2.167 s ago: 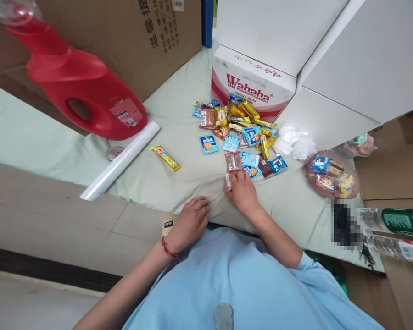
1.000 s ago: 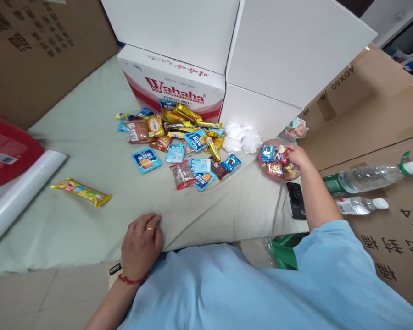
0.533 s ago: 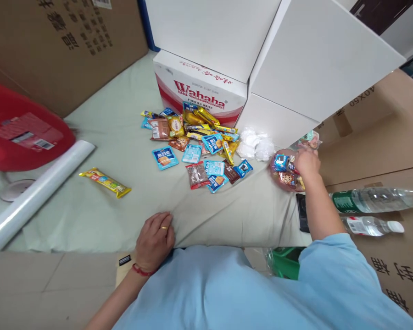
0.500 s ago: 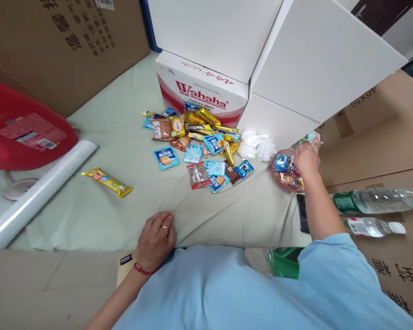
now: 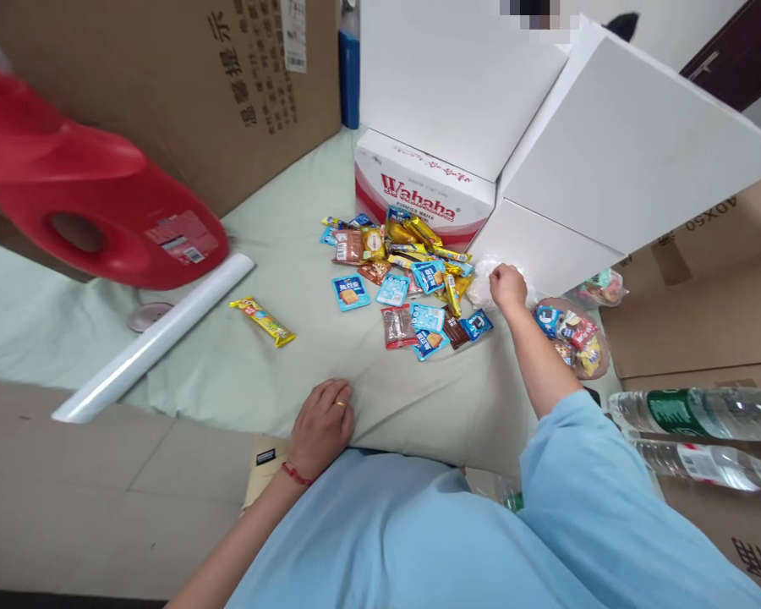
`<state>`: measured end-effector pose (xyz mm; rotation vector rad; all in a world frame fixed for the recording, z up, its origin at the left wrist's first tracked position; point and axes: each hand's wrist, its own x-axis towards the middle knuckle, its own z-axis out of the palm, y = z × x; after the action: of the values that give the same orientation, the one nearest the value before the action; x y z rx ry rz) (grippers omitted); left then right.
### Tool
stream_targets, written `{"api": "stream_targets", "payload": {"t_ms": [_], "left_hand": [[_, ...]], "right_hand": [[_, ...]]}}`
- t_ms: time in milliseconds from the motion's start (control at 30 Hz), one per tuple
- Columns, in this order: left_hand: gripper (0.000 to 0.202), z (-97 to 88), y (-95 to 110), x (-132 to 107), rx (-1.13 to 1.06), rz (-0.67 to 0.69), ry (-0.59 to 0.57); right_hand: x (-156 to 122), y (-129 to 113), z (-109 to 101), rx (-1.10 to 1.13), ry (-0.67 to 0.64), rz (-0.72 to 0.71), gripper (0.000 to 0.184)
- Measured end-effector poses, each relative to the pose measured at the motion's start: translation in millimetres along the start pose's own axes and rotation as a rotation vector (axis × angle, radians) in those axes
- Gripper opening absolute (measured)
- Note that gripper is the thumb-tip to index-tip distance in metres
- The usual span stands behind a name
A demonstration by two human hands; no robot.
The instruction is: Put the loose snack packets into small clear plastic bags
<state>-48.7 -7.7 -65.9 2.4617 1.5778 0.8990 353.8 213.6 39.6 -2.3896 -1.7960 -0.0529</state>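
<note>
My left hand point(image 5: 321, 425) rests palm down on the front edge of the pale green cloth, fingers loosely bent and holding nothing. My right hand point(image 5: 509, 290) is over the crumpled white plastic bundles point(image 5: 483, 284); its fingers are curled in, and whatever they hold is hidden. To its left lies a pile of wrapped snacks: a yellow packet point(image 5: 424, 233), blue sachets point(image 5: 351, 293) and a red-edged brown packet point(image 5: 398, 326). Right of my forearm stands a clear pinkish bowl point(image 5: 599, 345) of snack packets, and behind it a small clear bag point(image 5: 602, 288) of colourful pieces.
A yellow snack pack point(image 5: 263, 321) lies apart at left, near a white roll point(image 5: 158, 338) and a red jug point(image 5: 114, 203). Behind the pile are a Wahaha carton point(image 5: 424, 188) and white boxes point(image 5: 444, 76). Two bottles, one green-labelled point(image 5: 703, 413), lie at right beside cardboard.
My right hand has moved left from the small bag behind the bowl to the white plastic bundles. The view has shifted left. My left hand stays at the cloth's edge.
</note>
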Motion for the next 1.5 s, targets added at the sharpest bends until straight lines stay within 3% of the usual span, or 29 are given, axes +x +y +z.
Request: {"api": "stream_targets", "payload": {"t_ms": [133,233,467,600,667,767,833,900,1000,1100,1167,1233,1400,1500], "left_hand": [[0.029,1.5,-2.0,-2.9,-0.015,0.021,0.038],[0.028,2.2,-3.3,-3.8,-0.033,0.026,0.034],[0.029,3.3,0.0,-2.6,-0.111,-0.049,-0.017],[0.026,-2.5,-0.3,-5.7,-0.205,-0.090,0.019],[0.023,-9.1,-1.7,-7.4,-0.317,-0.151,0.032],[0.022,-22.6,0.8,-4.1,-0.482,-0.323,0.028],[0.024,-31.4,9.3,4.9,-0.557,-0.418,-0.003],[0.026,-37.4,24.0,18.9,-0.624,-0.432,-0.056],[0.026,-37.4,51.4,43.1,-0.741,-0.315,-0.107],[0.040,-27.4,72.3,62.2,-0.789,-0.157,-0.116],[0.040,-18.7,78.8,69.1,-0.795,-0.091,-0.172],[0.030,-10.8,79.9,71.3,-0.822,-0.106,-0.246],[0.035,-2.5,71.7,64.9,-1.012,-0.326,-0.381],[0.044,-5.5,69.3,60.7,-1.063,-0.475,-0.405]], "right_hand": [[-18.9,20.7,-8.5,0.122,0.103,-0.051,0.024],[-27.0,24.8,-8.6,0.091,0.127,-0.063,0.022],[-1.1,-12.3,8.4,0.018,0.025,0.087,0.032],[7.4,-19.3,1.1,0.064,0.024,0.121,0.024],[-0.8,-12.8,-10.1,0.201,0.092,0.101,0.021],[-40.4,0.3,-28.0,0.813,0.143,0.079,0.018],[-84.7,1.8,-34.7,1.289,-0.011,0.093,0.025],[-135.2,-7.0,-33.8,1.583,-0.228,0.150,0.030],[-202.4,-32.6,-21.2,1.759,-0.444,0.288,0.032],[-243.0,-54.4,-6.8,1.798,-0.576,0.388,0.032],[-253.9,-60.9,-2.3,1.784,-0.654,0.426,0.032],[-255.0,-61.7,-2.6,1.750,-0.723,0.443,0.032],[-243.5,-60.5,-6.2,1.694,-0.843,0.445,0.032],[-241.6,-68.4,-3.1,1.677,-0.844,0.431,0.032]]}}
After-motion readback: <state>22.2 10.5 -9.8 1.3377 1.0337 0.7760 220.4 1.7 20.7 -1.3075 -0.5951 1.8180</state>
